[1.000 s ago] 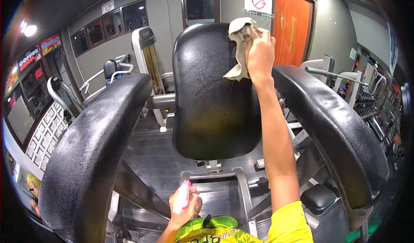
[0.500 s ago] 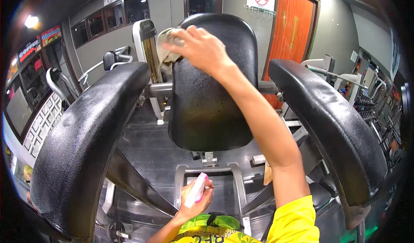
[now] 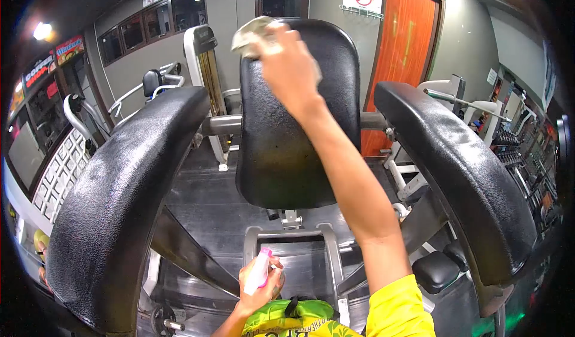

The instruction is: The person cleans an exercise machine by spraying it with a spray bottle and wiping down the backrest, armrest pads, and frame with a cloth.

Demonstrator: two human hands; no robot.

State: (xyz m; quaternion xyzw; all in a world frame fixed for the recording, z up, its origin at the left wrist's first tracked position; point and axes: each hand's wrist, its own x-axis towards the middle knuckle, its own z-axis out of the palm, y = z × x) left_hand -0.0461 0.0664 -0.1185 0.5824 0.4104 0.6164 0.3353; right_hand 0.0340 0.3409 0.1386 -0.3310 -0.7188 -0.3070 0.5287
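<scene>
My right hand reaches up to the top left of the black padded backrest, pressing a pale cloth against its edge. Part of the cloth hangs past the pad's rim, and some shows beside my fingers on the right. Low in the view, close to my body, my left hand is wrapped round a small white and pink spray bottle, held tilted. Darker damp-looking specks mark the lower half of the backrest.
Thick black arm pads flank me, one on the left and one on the right. A metal frame stands below the backrest. Behind are a weight-stack machine, an orange door and a dumbbell rack.
My right hand and the cloth have moved up and slightly right, from the backrest's left side to its top left corner. The bottle in my left hand has shifted slightly left and down.
</scene>
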